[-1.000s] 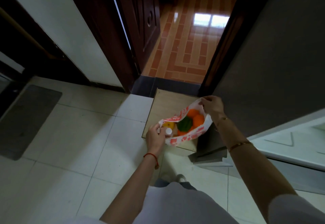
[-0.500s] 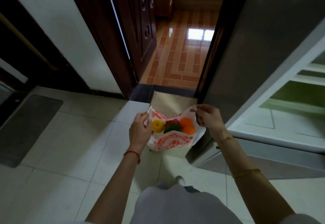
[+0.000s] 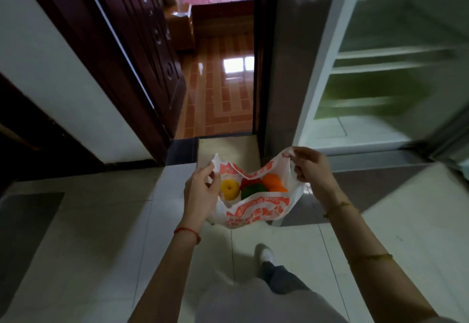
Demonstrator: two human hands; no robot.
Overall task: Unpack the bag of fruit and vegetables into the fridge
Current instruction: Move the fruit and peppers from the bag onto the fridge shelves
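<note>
Currently:
- left hand [image 3: 201, 193] and right hand [image 3: 311, 168] each pinch the bag [image 3: 256, 211] rim, held open beside the open fridge [image 3: 380, 81]
- inside: yellow fruit [image 3: 229, 189], orange fruit [image 3: 272, 180] — red and green items partly hidden, type unclear
- fridge shelves blurred

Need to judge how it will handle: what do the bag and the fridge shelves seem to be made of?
The bag looks like thin, glossy white plastic film with red print: it crumples and sags between the two hands. The fridge shelves look like clear glass or hard plastic with white edging, but motion blur leaves that open.
</note>
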